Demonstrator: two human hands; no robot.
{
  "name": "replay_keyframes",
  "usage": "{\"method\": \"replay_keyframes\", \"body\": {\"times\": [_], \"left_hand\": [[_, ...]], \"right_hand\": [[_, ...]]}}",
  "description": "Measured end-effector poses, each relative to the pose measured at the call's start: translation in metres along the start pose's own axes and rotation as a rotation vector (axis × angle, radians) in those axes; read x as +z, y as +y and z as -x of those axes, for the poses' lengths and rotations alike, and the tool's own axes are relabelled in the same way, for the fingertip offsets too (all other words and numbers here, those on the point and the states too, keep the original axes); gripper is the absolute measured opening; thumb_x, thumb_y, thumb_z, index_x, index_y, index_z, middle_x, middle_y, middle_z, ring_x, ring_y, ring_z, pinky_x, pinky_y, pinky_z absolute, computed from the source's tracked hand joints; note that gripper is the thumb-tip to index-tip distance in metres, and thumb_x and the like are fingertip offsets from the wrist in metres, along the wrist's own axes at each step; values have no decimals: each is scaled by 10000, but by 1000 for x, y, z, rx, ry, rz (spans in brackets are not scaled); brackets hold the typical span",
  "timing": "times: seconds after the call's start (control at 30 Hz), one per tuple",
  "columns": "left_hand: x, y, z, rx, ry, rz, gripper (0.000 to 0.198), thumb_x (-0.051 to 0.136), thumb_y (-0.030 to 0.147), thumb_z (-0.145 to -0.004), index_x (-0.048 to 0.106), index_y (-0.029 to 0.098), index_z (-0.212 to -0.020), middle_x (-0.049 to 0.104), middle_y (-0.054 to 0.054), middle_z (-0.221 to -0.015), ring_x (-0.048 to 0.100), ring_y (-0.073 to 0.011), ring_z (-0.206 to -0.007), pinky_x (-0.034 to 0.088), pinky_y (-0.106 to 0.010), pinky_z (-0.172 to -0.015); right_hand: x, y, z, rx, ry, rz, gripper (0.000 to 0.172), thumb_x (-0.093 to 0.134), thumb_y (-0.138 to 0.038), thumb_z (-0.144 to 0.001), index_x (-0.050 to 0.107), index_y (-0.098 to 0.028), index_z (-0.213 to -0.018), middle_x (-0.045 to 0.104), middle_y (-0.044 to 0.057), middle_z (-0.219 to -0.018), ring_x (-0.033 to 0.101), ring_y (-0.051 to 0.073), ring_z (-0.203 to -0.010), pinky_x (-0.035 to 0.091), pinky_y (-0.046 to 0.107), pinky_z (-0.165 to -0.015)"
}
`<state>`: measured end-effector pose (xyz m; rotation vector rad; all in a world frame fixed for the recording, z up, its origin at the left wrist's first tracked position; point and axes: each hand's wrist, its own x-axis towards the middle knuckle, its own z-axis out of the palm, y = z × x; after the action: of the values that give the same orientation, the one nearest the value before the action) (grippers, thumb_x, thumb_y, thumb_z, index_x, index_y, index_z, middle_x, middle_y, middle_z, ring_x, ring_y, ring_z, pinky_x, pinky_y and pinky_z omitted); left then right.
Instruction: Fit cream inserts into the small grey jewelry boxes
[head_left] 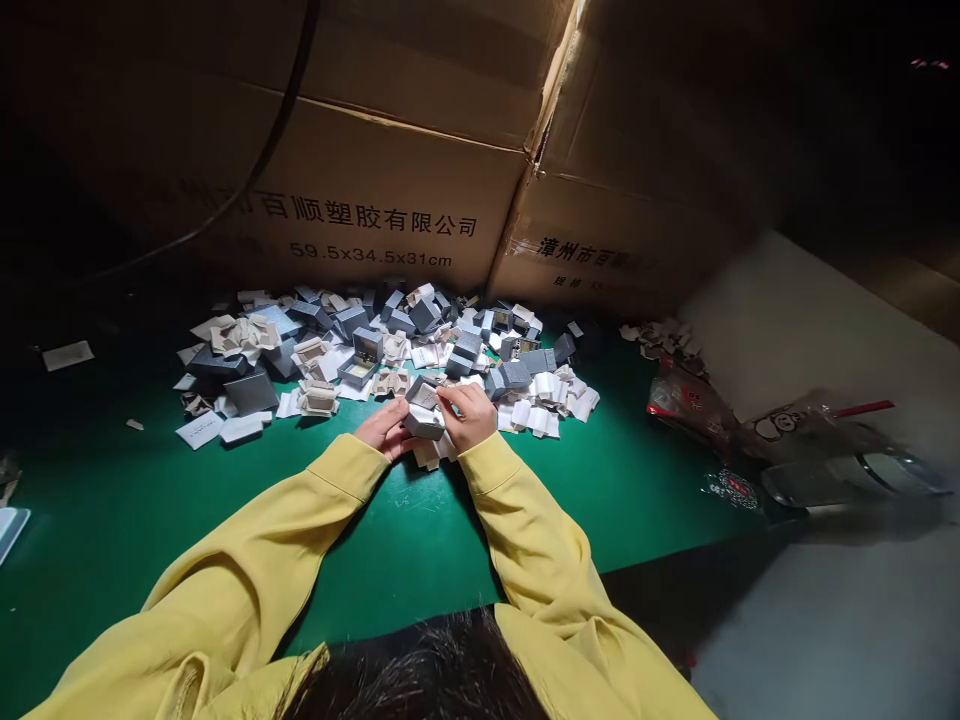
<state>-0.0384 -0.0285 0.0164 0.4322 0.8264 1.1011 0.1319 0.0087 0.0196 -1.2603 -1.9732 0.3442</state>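
Yellow sleeves (pixel 247 560) nearest; left hand (pixel 384 428) and right hand (pixel 469 412) fingers grip small grey box (pixel 424 422) between them, over green table (pixel 112 500).

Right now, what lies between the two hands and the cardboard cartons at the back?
In the head view, a heap of small grey boxes and white card inserts covers the green table between the hands and the cardboard cartons.

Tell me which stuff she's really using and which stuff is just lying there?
In use:
- small grey box, held by the left hand and right hand
- pile of grey boxes and white inserts behind the hands

Just lying about:
- cardboard cartons
- plastic bags at the right
- white card far left
- green table underneath
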Motion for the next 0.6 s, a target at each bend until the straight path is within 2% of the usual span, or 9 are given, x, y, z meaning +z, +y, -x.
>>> {"method": "replay_keyframes", "body": {"times": [0.1, 0.23, 0.37, 0.47, 0.53, 0.6], "left_hand": [[1, 0, 2, -13, -2, 0, 247, 692, 252, -921, 664, 159, -1148, 775, -102, -975, 759, -203, -781, 647, -299, -692], [0, 0, 2, -34, 21, 17, 233, 668, 266, -940, 664, 159, -1147, 777, -100, -948, 758, -203, -754, 649, -300, -687], [0, 1, 1, -49, 35, 20, 216, 643, 263, -957, 670, 157, -1143, 778, -106, -938, 759, -200, -760, 640, -278, -666], [3, 2, 1, -73, 39, -2, 248, 608, 282, -978, 668, 136, -1169, 772, -126, -920, 762, -213, -750, 640, -299, -641], [5, 3, 2, -92, 36, -23, 285, 590, 296, -987, 661, 116, -1197, 766, -130, -880, 763, -225, -729, 642, -325, -631], [6, 3, 3, -103, 29, -34, 306, 602, 301, -980, 660, 111, -1212, 763, -124, -846, 761, -233, -714, 645, -340, -633]], "right_hand": [[1, 4, 0, -61, -44, 100, 237, 557, -289, -991, 785, -239, -949, 748, 101, -935, 635, 234, -931, 507, 359, -838], [0, 6, -1, -95, -80, 145, 270, 528, -313, -1014, 774, -235, -935, 737, 107, -927, 621, 236, -936, 495, 359, -824], [0, 6, -1, -92, -19, 84, 224, 562, -298, -990, 753, -215, -906, 735, 89, -920, 624, 216, -927, 496, 342, -865], [1, 5, -1, -11, 49, -15, 135, 623, -272, -930, 697, -197, -847, 698, 65, -854, 621, 185, -853, 509, 306, -831], [2, 4, -2, 83, 75, -62, 77, 668, -261, -869, 645, -199, -828, 657, 36, -813, 600, 164, -773, 510, 278, -732], [2, 3, -3, 153, 90, -96, 93, 687, -247, -812, 605, -209, -834, 629, 14, -810, 577, 150, -726, 490, 257, -649]]}}
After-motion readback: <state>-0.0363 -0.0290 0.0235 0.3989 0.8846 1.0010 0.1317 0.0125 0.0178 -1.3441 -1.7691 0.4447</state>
